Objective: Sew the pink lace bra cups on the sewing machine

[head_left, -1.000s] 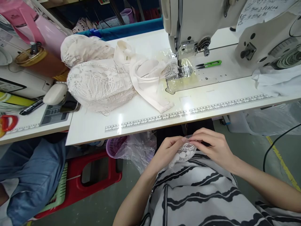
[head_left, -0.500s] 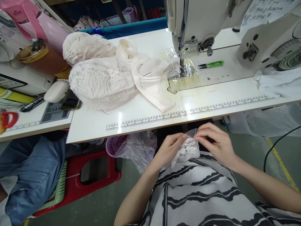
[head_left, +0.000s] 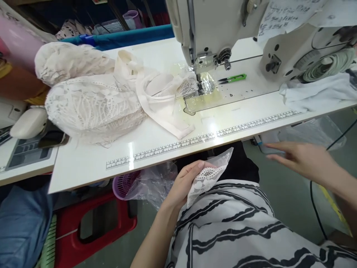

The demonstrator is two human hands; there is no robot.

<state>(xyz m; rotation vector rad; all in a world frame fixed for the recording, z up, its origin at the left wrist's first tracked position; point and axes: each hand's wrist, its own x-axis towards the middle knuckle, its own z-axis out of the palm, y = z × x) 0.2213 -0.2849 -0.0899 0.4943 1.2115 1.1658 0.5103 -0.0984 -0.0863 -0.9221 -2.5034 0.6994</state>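
A piece of white lace (head_left: 205,179) with a sheer strip along its upper edge is pinched in my left hand (head_left: 186,180), just above my lap. My right hand (head_left: 302,160) is off to the right beyond the table's front edge. Its fingers point left, stretched out with a gap between them, slightly blurred, and nothing shows in them. Up on the table, a lace bra cup piece with pale straps (head_left: 164,100) runs under the needle area of the sewing machine (head_left: 203,37).
Lace bundles (head_left: 95,104) lie left on the white table (head_left: 83,158), which carries a printed ruler (head_left: 173,145). Green thread snips (head_left: 232,78) rest on the machine bed. A purple basket (head_left: 120,186), plastic bag (head_left: 153,182) and red stool (head_left: 92,227) stand below; a person's blue-clothed leg (head_left: 22,223) is at left.
My right hand has let go of the lace and moved away to the right. My left hand keeps the lace, which now hangs more spread out. The camera view has shifted to the right.
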